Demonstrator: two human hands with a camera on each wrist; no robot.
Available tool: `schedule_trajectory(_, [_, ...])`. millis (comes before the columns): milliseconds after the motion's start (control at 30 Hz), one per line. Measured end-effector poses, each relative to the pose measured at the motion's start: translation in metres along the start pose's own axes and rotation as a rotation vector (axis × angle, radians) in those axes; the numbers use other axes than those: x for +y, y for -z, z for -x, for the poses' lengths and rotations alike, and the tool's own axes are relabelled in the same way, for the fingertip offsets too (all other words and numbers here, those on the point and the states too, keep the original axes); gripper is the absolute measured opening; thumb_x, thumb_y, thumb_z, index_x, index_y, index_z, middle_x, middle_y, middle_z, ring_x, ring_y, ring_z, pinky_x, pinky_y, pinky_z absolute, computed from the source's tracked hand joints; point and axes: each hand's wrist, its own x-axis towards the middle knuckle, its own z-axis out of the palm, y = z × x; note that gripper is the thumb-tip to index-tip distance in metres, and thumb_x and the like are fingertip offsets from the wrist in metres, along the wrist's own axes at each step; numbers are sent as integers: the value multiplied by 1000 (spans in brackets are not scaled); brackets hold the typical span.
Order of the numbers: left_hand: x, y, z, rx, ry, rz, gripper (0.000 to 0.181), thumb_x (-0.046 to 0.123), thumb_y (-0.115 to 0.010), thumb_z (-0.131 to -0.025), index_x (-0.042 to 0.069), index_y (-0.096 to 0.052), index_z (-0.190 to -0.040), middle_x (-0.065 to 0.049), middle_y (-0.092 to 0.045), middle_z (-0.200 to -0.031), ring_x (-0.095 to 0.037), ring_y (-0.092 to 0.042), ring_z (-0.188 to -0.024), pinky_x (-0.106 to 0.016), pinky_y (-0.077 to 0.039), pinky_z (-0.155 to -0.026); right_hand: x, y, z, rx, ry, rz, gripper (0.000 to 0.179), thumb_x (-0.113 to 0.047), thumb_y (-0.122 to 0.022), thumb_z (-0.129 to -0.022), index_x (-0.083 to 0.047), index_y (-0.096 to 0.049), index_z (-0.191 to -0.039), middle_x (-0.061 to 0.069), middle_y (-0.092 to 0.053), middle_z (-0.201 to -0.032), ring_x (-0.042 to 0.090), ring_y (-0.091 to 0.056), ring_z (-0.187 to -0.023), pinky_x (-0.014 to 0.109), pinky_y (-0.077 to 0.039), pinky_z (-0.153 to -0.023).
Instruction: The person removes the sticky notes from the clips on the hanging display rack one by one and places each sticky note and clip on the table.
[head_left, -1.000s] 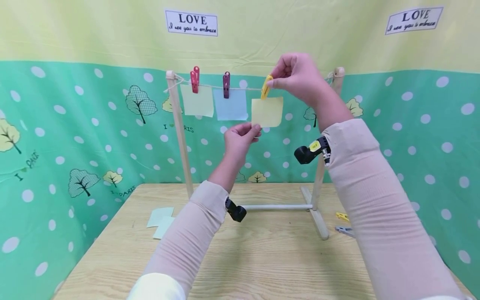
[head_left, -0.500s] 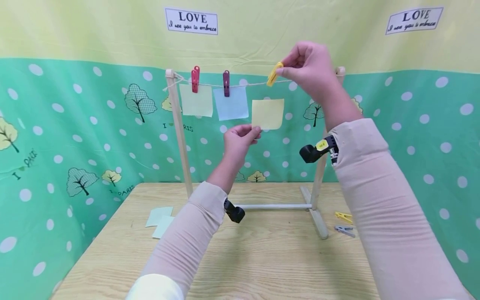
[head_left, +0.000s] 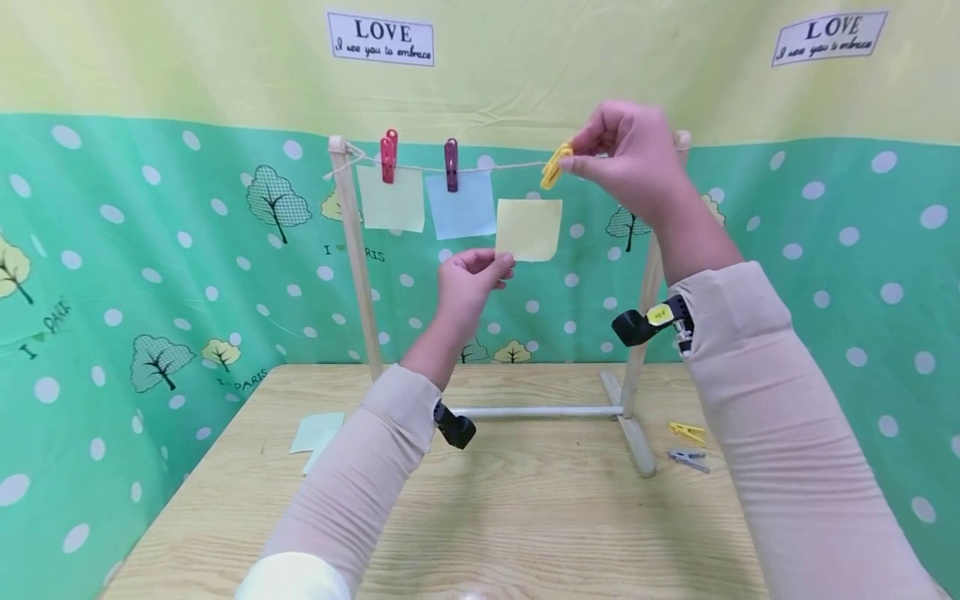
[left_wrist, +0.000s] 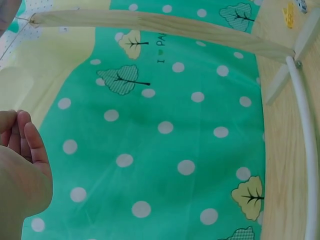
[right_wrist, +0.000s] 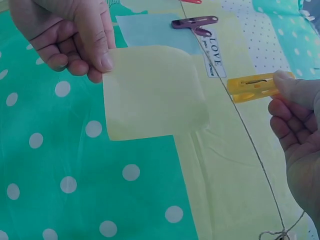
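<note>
My left hand (head_left: 472,279) pinches a pale yellow sticky note (head_left: 529,229) by its lower left corner, below the string. In my right hand (head_left: 630,158), thumb and fingers squeeze a yellow clothespin (head_left: 556,166). Its nose end is right at the string (right_wrist: 250,137) in the right wrist view, apart from the note. To the left hang a pale green note (head_left: 392,200) under a red clothespin (head_left: 388,158) and a blue note (head_left: 461,207) under a purple clothespin (head_left: 452,165). The left wrist view shows part of the left hand (left_wrist: 25,170); the note is hidden there.
A wooden frame with a left post (head_left: 358,267) and a white lower bar (head_left: 543,412) stands on the table (head_left: 555,517). Light green notes (head_left: 317,432) lie at the left. Another yellow clothespin (head_left: 687,432) and a grey one (head_left: 689,460) lie at the right.
The yellow clothespin came up and right, away from the note's top edge, then dropped slightly. The note has shifted a little left and down in my left hand.
</note>
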Motion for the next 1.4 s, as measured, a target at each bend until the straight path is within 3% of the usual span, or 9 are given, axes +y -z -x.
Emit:
schedule_trajectory(200, [4,1,4,-17,5,-14,29,27,-73,-71,5,-66,-88,-10,-67,-83,-21,-63,-77,-30,-53,-71,-1,-1,7,-14,56,43,20,-5,-71,-73,5,-58,-85,11,-62,-85,20,-59,-76,18,-49,-69])
schedule_trajectory(433, [6,4,6,-30,-14,-17,27,25,-73,-72,4,-66,-88,-10,-67,-83,-21,-63,-76,-31,-53,-70,2,1,13,-80,38,42,31,-8,-71,-73,3,-57,-99,14,-60,-94,20,-58,-85,21,-48,-77])
schedule_trajectory(667, [5,8,9,-23,-15,-28,28,25,-74,-71,4,-66,-88,-10,-66,-82,-22,-63,-75,-31,-53,-69,10,3,18,-93,40,-5,35,-6,-70,-75,-1,-59,-107,12,-60,-94,21,-56,-86,21,-48,-77])
schedule_trajectory(1000, [2,17,19,-29,-25,-46,28,23,-75,-71,2,-66,-88,-11,-66,-81,-22,-64,-74,-31,-53,-68,14,1,34,-88,68,-38,32,-1,-67,-76,2,-59,-106,16,-58,-96,23,-56,-83,18,-48,-74])
schedule_trajectory(1400, [4,30,27,-30,-29,-6,27,19,-74,-72,1,-64,-89,-12,-66,-82,-22,-63,-73,-31,-53,-68,26,5,58,-82,92,-47,31,3,-66,-75,7,-57,-105,19,-58,-95,24,-56,-82,19,-49,-73])
